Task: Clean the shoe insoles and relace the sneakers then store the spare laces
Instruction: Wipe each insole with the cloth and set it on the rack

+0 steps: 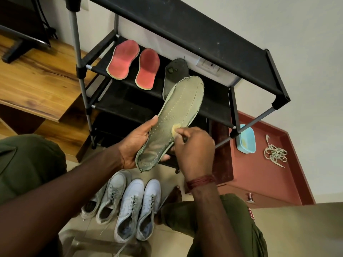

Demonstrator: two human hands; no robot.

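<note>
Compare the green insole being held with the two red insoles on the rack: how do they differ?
The green insole is olive with stitch lines and frayed edges; the red insoles are red with pale rims. The green insole is held in the left hand while the right hand presses a small yellow pad on it; the red ones lie untouched, side by side, on the rack shelf.

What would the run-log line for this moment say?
step: scrubbing insole | left hand: holds green insole | right hand: brush on insole | red insoles: on rack | laces: cabinet
</note>
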